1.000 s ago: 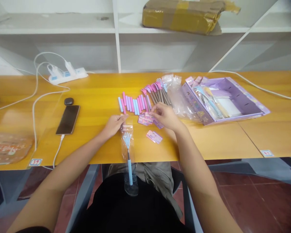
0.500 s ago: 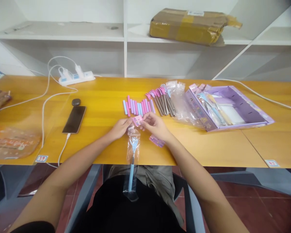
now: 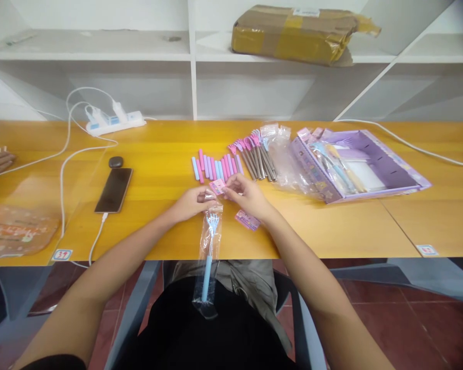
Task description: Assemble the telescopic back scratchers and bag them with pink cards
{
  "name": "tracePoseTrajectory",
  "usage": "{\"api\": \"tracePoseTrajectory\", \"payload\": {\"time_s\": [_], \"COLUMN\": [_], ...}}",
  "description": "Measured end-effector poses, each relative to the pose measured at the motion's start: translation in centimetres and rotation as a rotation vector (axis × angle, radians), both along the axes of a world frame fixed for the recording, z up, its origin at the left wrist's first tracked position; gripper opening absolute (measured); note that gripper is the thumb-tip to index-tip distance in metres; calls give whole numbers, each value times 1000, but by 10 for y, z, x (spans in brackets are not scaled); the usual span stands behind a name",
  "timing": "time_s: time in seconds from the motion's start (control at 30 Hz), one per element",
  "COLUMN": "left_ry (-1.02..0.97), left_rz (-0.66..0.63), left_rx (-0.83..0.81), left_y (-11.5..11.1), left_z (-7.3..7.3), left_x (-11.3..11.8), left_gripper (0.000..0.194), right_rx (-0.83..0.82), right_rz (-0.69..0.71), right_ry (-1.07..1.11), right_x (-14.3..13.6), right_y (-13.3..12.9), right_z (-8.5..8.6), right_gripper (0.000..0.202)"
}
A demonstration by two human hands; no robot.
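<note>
**Small card held beside the top of a bag**

The left hand (image 3: 195,202) pinched the top of a clear bag (image 3: 205,239), and the right hand (image 3: 247,197) gripped a pink card (image 3: 217,187) just beside it. The bag, with a blue back scratcher (image 3: 207,275) inside, reached past the table edge over the lap. In my judgement, light fingertips suited these thin things, because a hard pinch could crease the film or bend the card. The hanging end also called for a steady left hold. Loose cards (image 3: 247,219) lay near the right wrist, and coloured tubes (image 3: 219,167) limited the space ahead. The purple box (image 3: 397,159) and phone (image 3: 113,190) were well apart.
</note>
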State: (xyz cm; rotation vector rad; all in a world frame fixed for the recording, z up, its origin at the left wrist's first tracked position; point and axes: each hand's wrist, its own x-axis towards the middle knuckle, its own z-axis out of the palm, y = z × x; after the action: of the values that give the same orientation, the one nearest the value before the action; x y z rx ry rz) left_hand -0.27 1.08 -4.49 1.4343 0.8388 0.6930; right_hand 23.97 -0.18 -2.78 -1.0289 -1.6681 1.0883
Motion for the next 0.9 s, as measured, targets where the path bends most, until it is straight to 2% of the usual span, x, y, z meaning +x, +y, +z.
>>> {"api": "tracePoseTrajectory", "payload": {"time_s": [0.2, 0.43, 0.63, 0.9], "left_ry": [-8, 20, 37, 27], "left_rz": [3, 11, 23, 21], "left_rx": [1, 26, 0, 30], "left_y": [0, -1, -2, -2], "left_z": [3, 9, 9, 5], "left_x": [0, 2, 3, 2], "left_gripper": [49, 49, 50, 48], "right_rx": [-7, 80, 83, 234], "right_rz": [17, -20, -8, 35], "right_ry": [-24, -50, -97, -248], "right_x": [3, 2, 0, 5], "right_y": [1, 2, 1, 1], "right_z": [1, 3, 1, 11], "right_gripper": [28, 25, 20, 12]}}
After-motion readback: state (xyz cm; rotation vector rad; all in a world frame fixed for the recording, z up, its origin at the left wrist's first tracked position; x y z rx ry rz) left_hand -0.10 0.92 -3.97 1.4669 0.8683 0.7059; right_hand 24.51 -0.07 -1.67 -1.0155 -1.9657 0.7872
